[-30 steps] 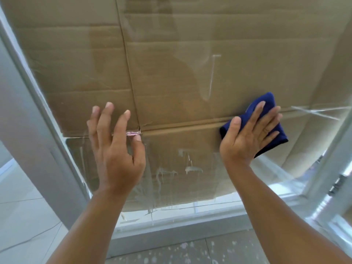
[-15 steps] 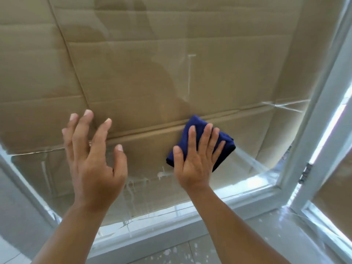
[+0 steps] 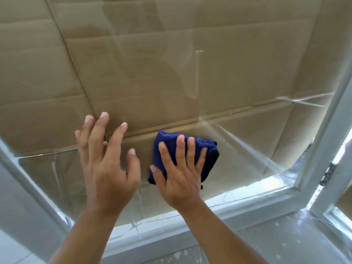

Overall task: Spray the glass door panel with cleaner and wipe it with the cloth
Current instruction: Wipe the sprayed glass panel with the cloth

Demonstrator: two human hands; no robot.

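Blue folded cloth [image 3: 200, 149] lies flat against the glass door panel [image 3: 238, 82], low and a little right of centre, pinned under the right hand [image 3: 179, 174]. That hand is spread, fingers straight, palm pressing the cloth to the pane rather than clutching it. Left hand [image 3: 106, 164] is raised just beside it, fingers loosely splayed, holding nothing; whether its fingertips touch the glass cannot be told. A ring shows on one left finger. Progress, as a judgement: spraying looks done, since pale runs of liquid streak the pane below the hands toward the bottom rail, and no spray bottle is in view. Wiping is under way in the lower middle band. Left to do: the drips beneath the cloth, the lower left corner, faint smears higher up, and likely the edges along the frame. Brown cardboard [image 3: 152, 54] stands behind the glass and covers most of it, creased and seamed, which makes residue hard to read. White door frame [image 3: 323, 140] runs up the right side with a hinge [image 3: 328, 174] on it; a grey rail crosses the bottom. Speckled floor [image 3: 190, 254] shows below. Obstacles: the frame edges bound the stroke, and the left hand sits close in the cloth's leftward path.
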